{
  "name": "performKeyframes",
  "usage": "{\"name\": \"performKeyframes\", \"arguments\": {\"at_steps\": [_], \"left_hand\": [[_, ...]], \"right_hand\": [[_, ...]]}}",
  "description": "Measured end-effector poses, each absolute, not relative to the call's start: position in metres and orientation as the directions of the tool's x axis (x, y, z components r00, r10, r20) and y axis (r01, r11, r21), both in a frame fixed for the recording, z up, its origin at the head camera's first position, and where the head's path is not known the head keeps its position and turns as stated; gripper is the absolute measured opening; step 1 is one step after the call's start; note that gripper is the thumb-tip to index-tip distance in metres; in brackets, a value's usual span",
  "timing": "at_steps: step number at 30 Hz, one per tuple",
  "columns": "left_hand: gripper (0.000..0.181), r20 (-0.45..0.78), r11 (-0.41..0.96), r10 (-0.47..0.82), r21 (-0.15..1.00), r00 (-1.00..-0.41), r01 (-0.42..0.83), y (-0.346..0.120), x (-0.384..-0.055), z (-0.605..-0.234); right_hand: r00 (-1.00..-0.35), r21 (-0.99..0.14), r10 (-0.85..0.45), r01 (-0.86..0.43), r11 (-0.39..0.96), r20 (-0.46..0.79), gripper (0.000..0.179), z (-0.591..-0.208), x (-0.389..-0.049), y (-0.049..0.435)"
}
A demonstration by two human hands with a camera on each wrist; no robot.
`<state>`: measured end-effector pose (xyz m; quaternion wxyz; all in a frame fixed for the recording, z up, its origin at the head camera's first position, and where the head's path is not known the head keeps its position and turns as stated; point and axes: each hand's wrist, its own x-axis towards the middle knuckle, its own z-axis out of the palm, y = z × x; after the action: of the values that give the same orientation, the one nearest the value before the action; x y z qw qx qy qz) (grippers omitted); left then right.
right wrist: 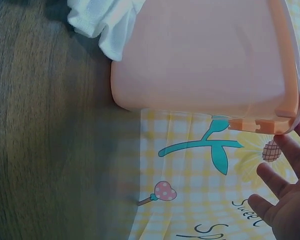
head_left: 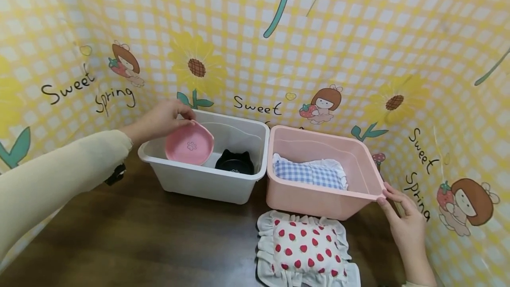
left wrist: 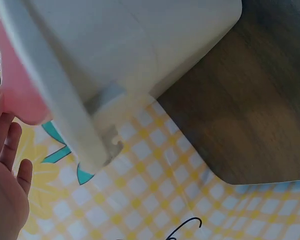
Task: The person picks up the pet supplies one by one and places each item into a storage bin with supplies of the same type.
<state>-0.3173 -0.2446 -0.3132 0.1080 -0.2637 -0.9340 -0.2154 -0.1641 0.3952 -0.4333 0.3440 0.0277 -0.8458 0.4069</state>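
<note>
My left hand (head_left: 169, 116) pinches the upper edge of a pink cat-eared dish (head_left: 189, 146) with a paw print. The dish is tilted up inside the white bin (head_left: 203, 189), its lower edge hidden behind the front rim. In the left wrist view, the pink dish (left wrist: 22, 80) shows beyond the bin's rim, with the fingers at its edge. A black cat-eared dish (head_left: 235, 163) sits in the same bin. At the near right corner of the pink bin (head_left: 314, 200), my right hand (head_left: 406, 220) holds the rim between thumb and fingers. A blue checked cushion (head_left: 311, 172) lies inside.
A ruffled cushion with strawberries (head_left: 304, 249) lies in front of the pink bin on the dark wooden table (head_left: 167, 242). The two bins stand side by side. Yellow checked cloth (head_left: 247, 65) rises close behind them and along both sides.
</note>
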Motion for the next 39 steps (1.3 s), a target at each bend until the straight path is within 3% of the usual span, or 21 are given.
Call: {"name": "performKeyframes", "arguments": {"at_steps": [5,14,24,39], "left_hand": [[0.009,0.348,0.778,0.469,0.273,-0.812,0.566,-0.246,-0.323,-0.323],[0.011,0.289,0.772,0.483,0.306,-0.827,0.558,-0.248,-0.320,-0.348],[0.004,0.268,0.785,0.515,0.234,-0.814,0.574,-0.243,-0.328,-0.358],[0.010,0.222,0.793,0.552,0.161,-0.804,0.588,-0.239,-0.351,-0.367]], "right_hand": [[-0.761,-0.678,0.237,-0.334,0.655,0.604,0.025,-0.433,-0.167,0.393],[-0.762,-0.666,0.229,-0.329,0.670,0.606,0.025,-0.432,-0.166,0.396],[-0.760,-0.667,0.232,-0.329,0.668,0.607,0.023,-0.433,-0.166,0.396],[-0.762,-0.657,0.224,-0.323,0.682,0.607,0.023,-0.431,-0.164,0.395]]}}
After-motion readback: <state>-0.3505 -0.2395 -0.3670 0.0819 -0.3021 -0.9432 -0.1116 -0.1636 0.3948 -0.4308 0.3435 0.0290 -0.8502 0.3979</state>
